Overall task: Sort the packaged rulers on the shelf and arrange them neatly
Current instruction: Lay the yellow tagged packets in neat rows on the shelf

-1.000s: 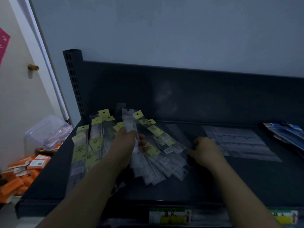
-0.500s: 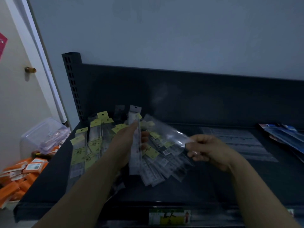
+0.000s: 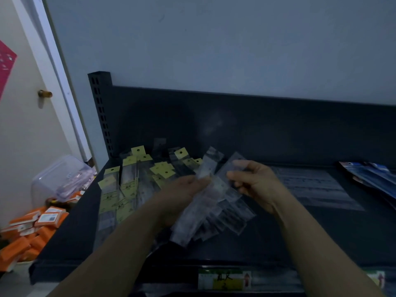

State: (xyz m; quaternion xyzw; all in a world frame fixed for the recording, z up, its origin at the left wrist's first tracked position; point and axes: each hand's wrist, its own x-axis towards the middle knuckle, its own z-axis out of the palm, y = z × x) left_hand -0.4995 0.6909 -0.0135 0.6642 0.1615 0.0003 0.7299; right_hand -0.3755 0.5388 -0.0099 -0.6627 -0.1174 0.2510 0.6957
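Both hands up off the pile. Gripping a clear ruler packet [image 3: 192, 213] in the left hand [image 3: 182, 196], fingers closed on it, slanted up toward the back. Pinching the top of a second clear packet [image 3: 230, 168] in the right hand [image 3: 255, 182], thumb and forefinger pressed together on it, just beside the first.

Below and left of the hands, the rest of the rulers [image 3: 132, 179]: a loose fan of yellow-tagged packets on the left end of the shelf [image 3: 321, 239], overlapping, tops close to the back panel [image 3: 267, 129] and the slotted corner post [image 3: 100, 112]. Bare dark shelf to the right of the fan and along the front lip [image 3: 85, 266]. Further right, flat clear sleeves [image 3: 315, 185] lying square; at the far edge, blue packets [image 3: 372, 176].

Off the left end and lower down, a plastic tub [image 3: 62, 179] and orange boxes [image 3: 32, 230], near a pale door [image 3: 21, 136] with a brass knob [image 3: 45, 94]. Grey wall [image 3: 214, 50] above.
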